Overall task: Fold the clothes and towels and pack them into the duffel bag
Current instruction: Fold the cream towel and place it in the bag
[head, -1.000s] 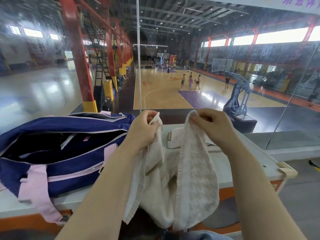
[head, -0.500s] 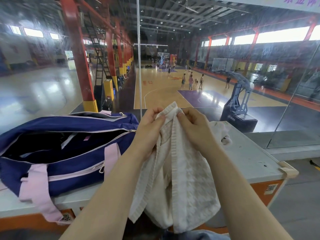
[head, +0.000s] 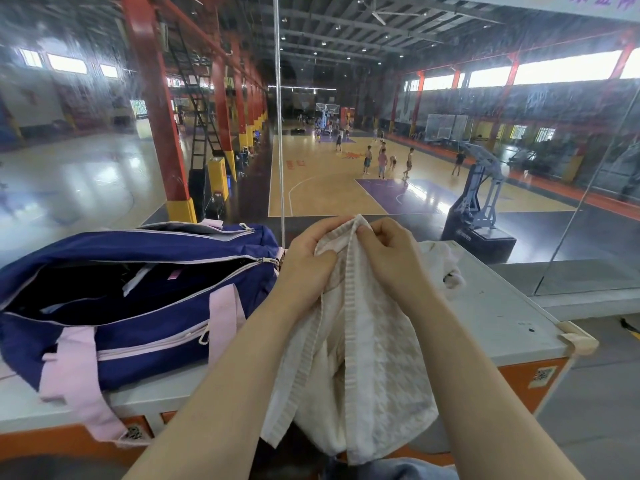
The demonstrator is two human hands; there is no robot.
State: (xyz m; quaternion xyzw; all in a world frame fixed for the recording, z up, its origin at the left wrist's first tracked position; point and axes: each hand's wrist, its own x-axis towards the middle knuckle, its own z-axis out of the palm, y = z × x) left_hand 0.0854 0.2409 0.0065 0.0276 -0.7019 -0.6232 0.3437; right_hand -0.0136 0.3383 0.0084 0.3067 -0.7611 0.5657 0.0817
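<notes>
A cream towel (head: 374, 368) hangs doubled in front of me, its top corners pinched together. My left hand (head: 304, 261) and my right hand (head: 388, 258) both grip those corners, almost touching. The navy duffel bag (head: 145, 337) with pink straps lies on the left of the counter, its main zip open and the dark inside showing. Another pale cloth (head: 446, 265) lies crumpled on the counter behind my right hand, partly hidden.
The grey counter top (head: 502, 320) has an orange front and ends at a padded right corner (head: 575, 337). A glass wall (head: 346, 98) stands right behind it, with a basketball hall and players far below. Blue fabric (head: 398, 469) shows at the bottom edge.
My hands, held apart with the towel spread between them a second ago, have come together, so the towel now hangs folded in half.
</notes>
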